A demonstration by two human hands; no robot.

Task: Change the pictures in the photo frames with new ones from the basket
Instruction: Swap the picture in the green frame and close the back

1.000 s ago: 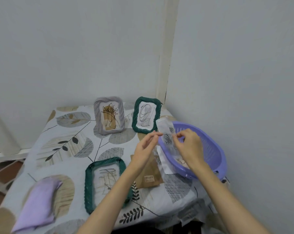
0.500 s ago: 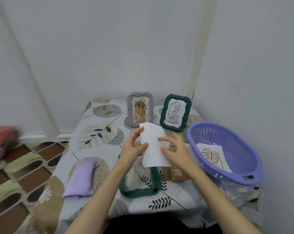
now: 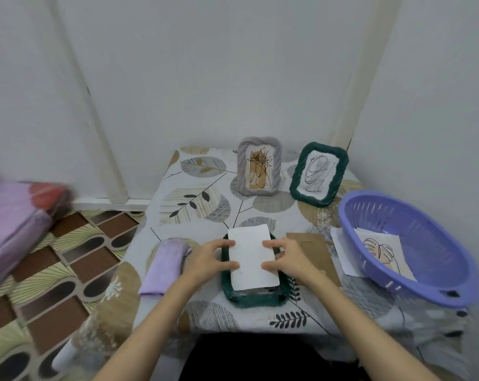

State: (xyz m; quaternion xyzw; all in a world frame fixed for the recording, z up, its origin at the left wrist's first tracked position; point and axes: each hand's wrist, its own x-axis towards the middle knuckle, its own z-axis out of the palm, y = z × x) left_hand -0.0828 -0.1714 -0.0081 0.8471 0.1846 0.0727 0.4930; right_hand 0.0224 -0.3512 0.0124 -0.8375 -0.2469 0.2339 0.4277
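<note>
Holding a white sheet of paper (image 3: 251, 257) between them, the two hands sit side by side over a dark green frame (image 3: 253, 296) that lies flat on the table. The left hand (image 3: 209, 259) grips the sheet's left edge, thumb and forefinger curled onto it; the right hand (image 3: 286, 257) grips the right edge the same way. The paper shows its blank side and covers most of the frame's opening, with the frame's near rim and both side rims showing around it. Whether the sheet rests on the frame or is held just above it cannot be told.

Just left of the left hand lies a folded lilac cloth (image 3: 165, 266). Just right of the right hand lies a brown card panel (image 3: 315, 250), flat on the leaf-patterned tablecloth (image 3: 194, 204). Further right is the purple basket (image 3: 414, 251), with a sheet bearing a line drawing of a leaf (image 3: 381, 250) inside it and a white paper (image 3: 343, 251) partly under its left rim.

Beyond the hands, toward the wall, two frames stand upright: a grey frame (image 3: 259, 166) with a brown scribbled picture, straight past the held paper, and a second green frame (image 3: 318, 174) with a grey line drawing, past the right hand, tilted and near the basket's far rim.
</note>
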